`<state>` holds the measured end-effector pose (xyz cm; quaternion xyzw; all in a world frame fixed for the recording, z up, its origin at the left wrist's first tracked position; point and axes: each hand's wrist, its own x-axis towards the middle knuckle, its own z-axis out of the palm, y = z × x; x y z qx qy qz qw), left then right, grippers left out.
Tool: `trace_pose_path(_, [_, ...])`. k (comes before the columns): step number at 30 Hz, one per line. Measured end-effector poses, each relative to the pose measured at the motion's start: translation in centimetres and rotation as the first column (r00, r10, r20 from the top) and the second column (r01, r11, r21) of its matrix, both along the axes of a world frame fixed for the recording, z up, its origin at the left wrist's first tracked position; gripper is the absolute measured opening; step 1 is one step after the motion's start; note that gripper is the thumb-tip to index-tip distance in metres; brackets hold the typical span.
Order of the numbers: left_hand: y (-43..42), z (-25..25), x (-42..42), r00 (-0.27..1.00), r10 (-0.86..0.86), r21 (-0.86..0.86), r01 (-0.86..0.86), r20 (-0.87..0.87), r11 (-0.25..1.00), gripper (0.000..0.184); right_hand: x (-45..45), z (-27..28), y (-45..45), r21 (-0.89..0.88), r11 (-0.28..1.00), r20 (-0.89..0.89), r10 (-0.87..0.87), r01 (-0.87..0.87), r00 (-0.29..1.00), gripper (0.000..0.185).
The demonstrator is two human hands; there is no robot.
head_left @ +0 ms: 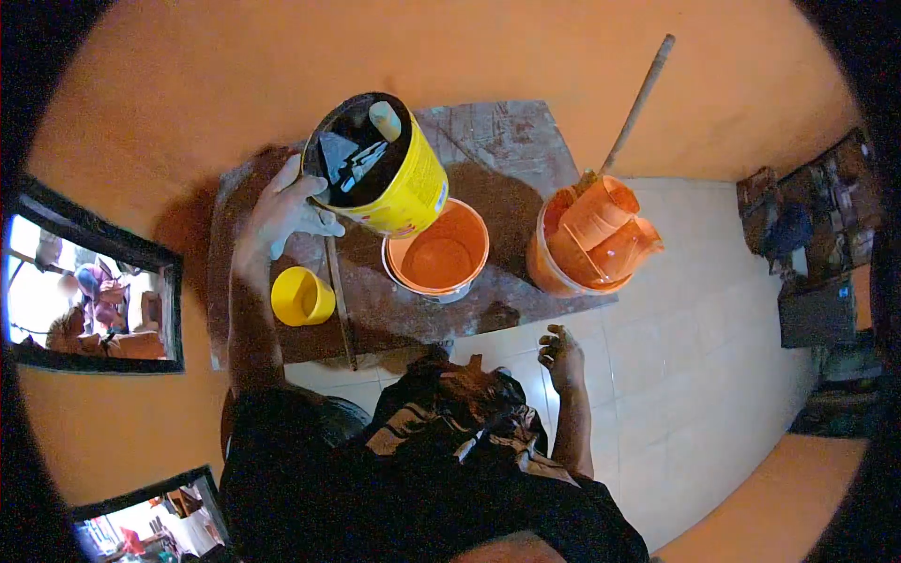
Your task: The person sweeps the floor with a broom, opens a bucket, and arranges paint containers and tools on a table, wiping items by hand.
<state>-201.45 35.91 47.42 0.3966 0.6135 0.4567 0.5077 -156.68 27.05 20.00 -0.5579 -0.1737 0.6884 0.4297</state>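
Note:
My left hand is closed on the rim of a yellow bucket, raised and tilted so its dark inside shows. In that bucket lie a pale cylindrical piece and some grey flat-bladed tools whose kind I cannot make out. Below it stands a white-rimmed bucket, coated orange inside. A yellow cup lies near my left forearm. Low at the right, my right hand holds nothing, its fingers loosely bent and apart. The nearest thing to it is an orange-smeared bucket with orange containers in it.
Everything stands on a worn, stained table against an orange wall. A long stick rises from the right bucket. A thin rod lies beside the yellow cup. Cluttered shelves stand far right, over the tiled floor.

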Motion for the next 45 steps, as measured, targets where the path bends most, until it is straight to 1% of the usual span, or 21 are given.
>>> trace_pose_path(2, [-0.2, 0.4, 0.6, 1.0, 0.008, -0.015, -0.008, -0.022, 1.0, 0.05, 0.2, -0.2, -0.2, -0.021, 1.0, 0.038, -0.01, 0.011, 0.999, 0.04])
trace_pose_path(5, [-0.2, -0.2, 0.8, 0.998, -0.054, -0.007, 0.054, -0.034, 0.999, 0.05, 0.3, 0.3, -0.3, -0.01, 1.0, 0.058, 0.019, -0.019, 0.998, 0.04])
trace_pose_path(8, [-0.7, 0.1, 1.1, 0.999, -0.045, 0.025, 0.045, 0.018, 0.999, 0.051, -1.2, 2.4, 1.0, -0.036, 0.995, -0.014, 0.092, -0.092, 0.996, 0.039])
trace_pose_path(9, [-0.7, -0.4, 0.0, 0.997, -0.075, 0.019, 0.075, 0.032, 0.997, 0.052, -1.8, 2.7, 1.7, -0.029, 0.985, -0.036, 0.17, -0.171, 0.985, 0.037])
trace_pose_path(11, [-1.3, -0.3, -0.6, 0.998, -0.065, 0.04, 0.064, 0.014, 0.997, 0.054, -4.8, 5.6, 4.0, 0.054, 0.942, 0.046, 0.328, -0.331, 0.943, 0.04])
trace_pose_path(12, [-1.5, -0.4, -1.2, 0.998, -0.058, 0.053, 0.057, 0.007, 0.997, 0.055, -6.2, 6.2, 5.0, 0.095, 0.921, 0.067, 0.373, -0.378, 0.926, 0.042])
trace_pose_path(13, [-1.2, -1.8, -3.1, 0.995, -0.096, 0.09, 0.098, -0.024, 0.991, 0.057, -7.6, 6.6, 5.8, 0.134, 0.894, 0.092, 0.417, -0.427, 0.904, 0.044])
trace_pose_path(14, [-1.0, -3.2, -4.9, 0.99, -0.132, 0.127, 0.138, -0.056, 0.982, 0.059, -9.1, 6.7, 6.6, 0.178, 0.889, 0.097, 0.41, -0.421, 0.907, 0.041])
trace_pose_path(16, [-2.6, -2.3, -4.3, 0.996, -0.072, 0.072, 0.068, 0.057, 0.995, 0.06, -11.5, 6.9, 7.9, 0.265, 0.869, 0.107, 0.404, -0.417, 0.909, 0.034])
trace_pose_path(17, [-2.8, -2.8, -4.9, 0.99, -0.084, 0.082, 0.076, 0.11, 0.994, 0.062, -12.0, 5.9, 8.5, 0.266, 0.88, 0.127, 0.373, -0.394, 0.919, 0.031])
trace_pose_path(20, [-2.9, -4.0, -4.3, 0.984, -0.048, 0.218, 0.009, 0.174, 0.976, 0.054, -13.1, 2.2, 9.8, 0.286, 0.9, 0.156, 0.296, -0.33, 0.942, 0.024])
trace_pose_path(23, [-3.0, -5.7, -6.9, 0.995, 0.05, 0.071, -0.056, 0.085, 0.996, 0.055, -12.8, 0.7, 10.5, 0.325, 0.908, 0.14, 0.23, -0.264, 0.963, 0.02])
trace_pose_path(26, [-3.2, -6.4, -8.0, 0.988, 0.15, 0.015, -0.15, -0.04, 0.989, 0.056, -12.6, 0.8, 10.2, 0.411, 0.888, -0.009, 0.23, -0.206, 0.973, 0.021])
trace_pose_path(29, [-3.8, -6.5, -7.9, 0.958, 0.236, -0.026, -0.243, -0.162, 0.97, 0.056, -12.2, -0.3, 10.3, 0.544, 0.783, 0.195, 0.231, -0.301, 0.953, 0.021])
trace_pose_path(32, [-4.1, -6.1, -6.4, 0.954, 0.294, 0.07, -0.29, -0.055, 0.954, 0.056, -12.0, 1.5, 10.4, 0.522, 0.8, 0.166, 0.244, -0.295, 0.955, 0.02])
trace_pose_path(35, [-4.0, -5.9, -7.8, 0.983, 0.181, -0.005, -0.182, -0.034, 0.983, 0.055, -12.5, 1.6, 11.1, 0.543, 0.791, 0.116, 0.261, -0.282, 0.958, 0.018])
trace_pose_path(38, [-2.9, -5.0, -6.6, 0.985, 0.131, 0.053, -0.137, 0.111, 0.989, 0.055, -12.8, -1.3, 11.8, 0.405, 0.869, 0.09, 0.271, -0.284, 0.958, 0.016])
trace_pose_path(41, [-2.7, -2.1, -1.4, 0.97, 0.149, 0.076, -0.167, 0.194, 0.983, 0.053, -12.8, 0.0, 10.9, 0.256, 0.911, -0.075, 0.351, -0.323, 0.933, 0.014])
trace_pose_path(42, [-2.3, -5.0, -4.0, 0.973, 0.127, 0.032, -0.136, 0.194, 0.99, 0.053, -12.6, 0.4, 10.8, 0.241, 0.904, -0.068, 0.379, -0.353, 0.923, 0.014])
trace_pose_path(44, [-1.2, -4.4, -1.6, 0.996, 0.037, -0.064, -0.032, 0.085, 0.997, 0.053, -12.1, 1.2, 10.5, 0.214, 0.887, -0.057, 0.43, -0.409, 0.901, 0.016])
trace_pose_path(45, [-0.6, -4.3, -0.1, 0.996, 0.031, -0.063, -0.025, 0.088, 0.998, 0.052, -11.7, 1.2, 10.5, 0.229, 0.895, -0.065, 0.407, -0.383, 0.911, 0.016])
